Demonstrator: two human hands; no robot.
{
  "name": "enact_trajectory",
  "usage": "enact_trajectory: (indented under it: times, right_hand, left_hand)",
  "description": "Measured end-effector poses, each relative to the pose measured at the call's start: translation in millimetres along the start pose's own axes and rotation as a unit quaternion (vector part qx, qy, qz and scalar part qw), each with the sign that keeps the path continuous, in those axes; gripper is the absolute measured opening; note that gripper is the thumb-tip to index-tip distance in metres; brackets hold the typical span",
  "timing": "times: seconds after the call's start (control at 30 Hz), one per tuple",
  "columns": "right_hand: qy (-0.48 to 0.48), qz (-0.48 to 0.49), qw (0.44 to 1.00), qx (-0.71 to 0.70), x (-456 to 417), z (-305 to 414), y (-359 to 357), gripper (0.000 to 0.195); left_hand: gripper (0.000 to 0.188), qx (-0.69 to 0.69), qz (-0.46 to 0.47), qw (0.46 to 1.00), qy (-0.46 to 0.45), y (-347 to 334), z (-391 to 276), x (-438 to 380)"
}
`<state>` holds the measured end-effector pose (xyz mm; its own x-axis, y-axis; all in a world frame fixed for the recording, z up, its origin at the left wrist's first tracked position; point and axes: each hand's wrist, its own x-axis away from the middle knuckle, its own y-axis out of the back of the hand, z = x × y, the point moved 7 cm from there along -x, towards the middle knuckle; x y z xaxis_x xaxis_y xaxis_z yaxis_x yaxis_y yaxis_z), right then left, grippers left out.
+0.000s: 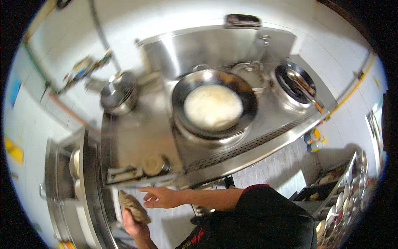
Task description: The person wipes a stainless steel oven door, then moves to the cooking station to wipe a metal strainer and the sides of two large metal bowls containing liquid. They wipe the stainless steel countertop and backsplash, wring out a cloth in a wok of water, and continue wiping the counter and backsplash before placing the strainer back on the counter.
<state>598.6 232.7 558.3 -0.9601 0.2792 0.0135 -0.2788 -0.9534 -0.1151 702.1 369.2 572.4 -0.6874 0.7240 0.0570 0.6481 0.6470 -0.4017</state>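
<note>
My left hand, low in the view, grips a folded brownish cloth. Just to the right of that cloth is my right hand, empty with its fingers spread, its arm reaching across from the right. Both hands are at the near side of a stainless steel cooking range. Close beyond them a small round container stands beside a shallow tray on the counter; motion blur hides their contents. A large black wok sits on the middle burner, holding a pale, foamy or cloudy liquid.
To the right, a second wok holds a wooden-handled utensil. Metal pots stand at the back left. A steel drawer or cabinet flanks the left side. Bottles and a rack of many items are at right.
</note>
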Motion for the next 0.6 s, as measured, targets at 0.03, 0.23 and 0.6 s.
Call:
enact_trajectory:
  times: [0.03, 0.23, 0.6]
  right_hand:
    - [0.0, -0.037, 0.996, -0.081, 5.6, 14.9, 24.1, 0.061]
    - [0.132, -0.325, 0.914, 0.203, 52.3, 66.7, 246.3, 0.045]
    - [-0.003, -0.325, 0.93, -0.174, 115.6, 90.6, 444.1, 0.03]
  left_hand:
    - [0.047, -0.016, 0.076, 0.997, 0.014, -43.9, 12.6, -20.5]
    - [0.017, -0.05, 0.106, 0.993, -0.027, -274.2, 49.8, -119.7]
    - [0.031, 0.11, 0.201, 0.915, 0.333, -472.7, 258.4, -230.2]
